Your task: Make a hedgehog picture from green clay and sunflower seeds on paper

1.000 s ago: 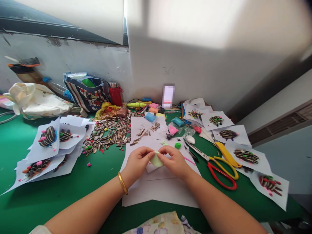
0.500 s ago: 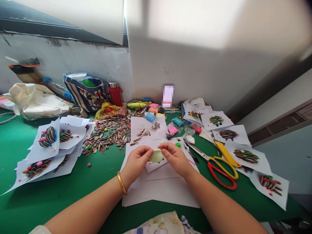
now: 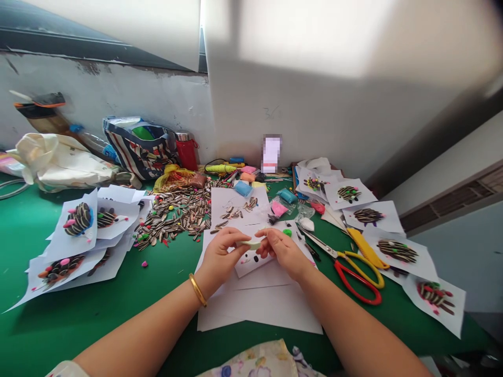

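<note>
Between both hands I hold a thin, pale green piece of modelling clay [image 3: 252, 245], seen nearly edge-on. My left hand [image 3: 223, 256], with a gold bangle at the wrist, pinches its left end between thumb and fingers. The fingers of my right hand [image 3: 285, 254] are closed on its right end. Beneath the hands lies a small white paper [image 3: 247, 269] with dark spots and a pink mark, on larger white sheets [image 3: 259, 309]. A bright green lump of clay [image 3: 287, 232] sits just beyond my right hand.
Scissors [image 3: 356, 277] and a yellow cutter [image 3: 365, 248] lie to the right. Papers with seed-covered figures [image 3: 396, 252] line the right edge; more such papers [image 3: 78, 225] are stacked at left. A sunflower seed pile [image 3: 176, 214], clay packets [image 3: 279, 208] and a red flask [image 3: 186, 152] stand farther back.
The pale green clay has turned from showing its flat face to nearly edge-on. My right fingers have curled in under it, and more of the small paper shows below.
</note>
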{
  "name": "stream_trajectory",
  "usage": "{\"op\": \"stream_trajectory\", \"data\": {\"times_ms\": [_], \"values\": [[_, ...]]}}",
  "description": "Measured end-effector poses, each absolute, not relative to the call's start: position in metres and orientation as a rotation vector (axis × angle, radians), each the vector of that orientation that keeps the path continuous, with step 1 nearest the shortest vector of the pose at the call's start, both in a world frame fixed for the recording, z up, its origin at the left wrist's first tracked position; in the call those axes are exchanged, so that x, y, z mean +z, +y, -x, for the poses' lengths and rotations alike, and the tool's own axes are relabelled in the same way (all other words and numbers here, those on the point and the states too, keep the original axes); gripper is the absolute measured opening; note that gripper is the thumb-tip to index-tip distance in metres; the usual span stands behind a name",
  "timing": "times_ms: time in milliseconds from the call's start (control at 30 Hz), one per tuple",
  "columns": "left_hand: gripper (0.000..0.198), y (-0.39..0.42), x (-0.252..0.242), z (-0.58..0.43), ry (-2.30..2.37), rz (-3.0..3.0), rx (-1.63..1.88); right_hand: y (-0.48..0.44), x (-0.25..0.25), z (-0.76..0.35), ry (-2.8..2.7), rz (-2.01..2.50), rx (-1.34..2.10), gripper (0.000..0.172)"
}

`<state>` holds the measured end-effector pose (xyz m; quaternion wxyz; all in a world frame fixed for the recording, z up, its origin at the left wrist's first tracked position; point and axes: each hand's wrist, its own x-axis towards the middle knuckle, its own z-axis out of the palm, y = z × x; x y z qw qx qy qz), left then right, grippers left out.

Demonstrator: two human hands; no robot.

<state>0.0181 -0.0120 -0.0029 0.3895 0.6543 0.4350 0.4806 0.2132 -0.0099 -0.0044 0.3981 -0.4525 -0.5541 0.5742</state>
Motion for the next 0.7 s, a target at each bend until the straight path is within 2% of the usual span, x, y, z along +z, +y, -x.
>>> {"op": "stream_trajectory", "data": {"times_ms": [133, 233, 400, 533, 633, 700], "values": [[0.012, -0.0158, -0.0024, -0.0186, 1.062, -1.892, 1.19, -0.0079, -0.0054, -0.2131, -1.29, 1.134, 1.571, 0.041], [0.018, -0.0183, -0.0043, -0.0186, 1.045, -1.974, 1.13, -0.0058, -0.0084, -0.2153, -1.224, 1.072, 1.576, 0.041], [0.05, -0.0173, -0.0113, -0.0205, 1.067, -1.707, 1.084, -0.0041, -0.0111, -0.2159, -1.2, 1.076, 1.481, 0.039], [0.042, -0.0135, -0.0092, -0.0214, 1.033, -1.251, 1.035, -0.0052, -0.0081, -0.2139, -1.253, 1.076, 1.43, 0.039], [0.047, -0.0112, -0.0074, -0.0207, 1.093, -1.217, 0.994, -0.0076, -0.0046, -0.2132, -1.307, 1.04, 1.451, 0.039], [0.043, -0.0102, -0.0087, -0.0206, 1.099, -1.278, 0.959, -0.0093, -0.0028, -0.2128, -1.353, 1.019, 1.48, 0.041]]}}
